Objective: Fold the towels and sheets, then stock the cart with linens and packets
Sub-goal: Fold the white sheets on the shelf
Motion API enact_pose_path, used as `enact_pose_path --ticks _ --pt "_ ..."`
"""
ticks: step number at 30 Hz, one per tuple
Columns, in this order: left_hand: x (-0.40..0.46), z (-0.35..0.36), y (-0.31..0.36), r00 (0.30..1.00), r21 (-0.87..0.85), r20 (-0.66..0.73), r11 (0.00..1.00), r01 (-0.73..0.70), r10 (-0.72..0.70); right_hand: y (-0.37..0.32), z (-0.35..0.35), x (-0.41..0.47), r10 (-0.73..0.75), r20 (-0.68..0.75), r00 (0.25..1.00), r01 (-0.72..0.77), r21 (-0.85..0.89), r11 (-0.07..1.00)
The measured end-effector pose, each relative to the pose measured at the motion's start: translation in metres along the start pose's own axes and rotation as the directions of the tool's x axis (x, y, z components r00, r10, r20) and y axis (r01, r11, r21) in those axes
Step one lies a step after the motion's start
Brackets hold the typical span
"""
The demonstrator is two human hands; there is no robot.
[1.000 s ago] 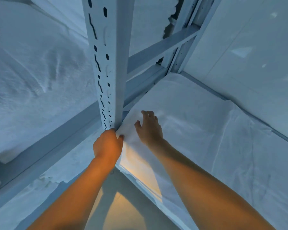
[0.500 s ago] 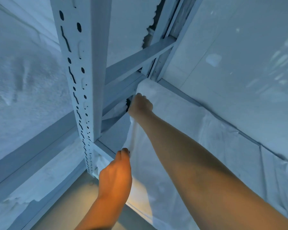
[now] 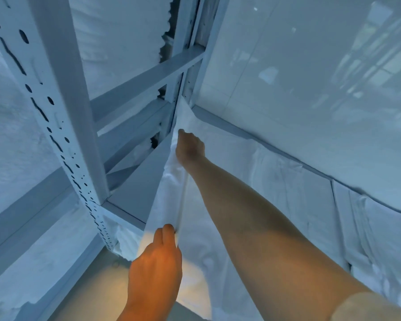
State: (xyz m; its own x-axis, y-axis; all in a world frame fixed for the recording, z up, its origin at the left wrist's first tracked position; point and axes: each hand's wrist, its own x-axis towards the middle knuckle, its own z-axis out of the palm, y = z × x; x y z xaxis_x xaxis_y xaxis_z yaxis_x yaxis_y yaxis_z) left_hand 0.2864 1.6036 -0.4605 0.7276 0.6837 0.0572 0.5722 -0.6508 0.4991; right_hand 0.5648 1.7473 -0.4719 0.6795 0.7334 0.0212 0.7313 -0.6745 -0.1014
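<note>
A white folded sheet point(image 3: 276, 188) lies on a metal rack shelf point(image 3: 134, 193), filling most of it toward the right. My left hand point(image 3: 158, 258) pinches the sheet's near left edge at the shelf front. Deep in the shelf, my right hand point(image 3: 190, 145) grips the same left edge near the back corner, fingers curled round the cloth. The edge between both hands is lifted off the bare shelf surface.
A perforated upright post point(image 3: 56, 107) stands at the left front. Cross rails point(image 3: 144, 82) run behind it. White towels point(image 3: 16, 140) fill the neighbouring shelves at the left. A glossy white wall point(image 3: 310, 77) closes the right side. The floor point(image 3: 102, 288) shows below.
My right hand has reached from the shelf front to the back corner and taken the sheet's edge. The left hand slid slightly along the front edge and keeps its pinch.
</note>
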Motion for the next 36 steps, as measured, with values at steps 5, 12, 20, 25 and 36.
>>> enact_pose_path --ticks 5,12,20,25,36 --pt "-0.004 -0.01 0.064 0.997 -0.072 0.073 0.997 0.018 -0.013 0.063 -0.037 -0.017 0.078 -0.087 0.993 -0.072 0.08 0.994" --pt "-0.03 0.008 0.18 0.971 -0.067 0.175 0.986 -0.153 0.162 0.187 -0.096 -0.058 0.151 -0.182 0.972 -0.127 0.135 0.983" --pt "-0.088 0.075 0.312 0.899 -0.265 0.236 0.914 -0.307 0.37 0.376 -0.137 -0.158 0.402 -0.221 0.889 -0.358 0.212 0.909" --pt "-0.128 0.139 0.334 0.647 -0.508 0.518 0.81 -0.293 0.559 0.465 -0.093 -0.241 0.605 -0.085 0.791 -0.592 0.139 0.794" --pt "-0.015 0.188 0.185 0.836 0.087 0.356 0.876 -0.474 0.417 0.403 0.028 -0.317 0.365 0.106 0.925 -0.378 0.163 0.911"
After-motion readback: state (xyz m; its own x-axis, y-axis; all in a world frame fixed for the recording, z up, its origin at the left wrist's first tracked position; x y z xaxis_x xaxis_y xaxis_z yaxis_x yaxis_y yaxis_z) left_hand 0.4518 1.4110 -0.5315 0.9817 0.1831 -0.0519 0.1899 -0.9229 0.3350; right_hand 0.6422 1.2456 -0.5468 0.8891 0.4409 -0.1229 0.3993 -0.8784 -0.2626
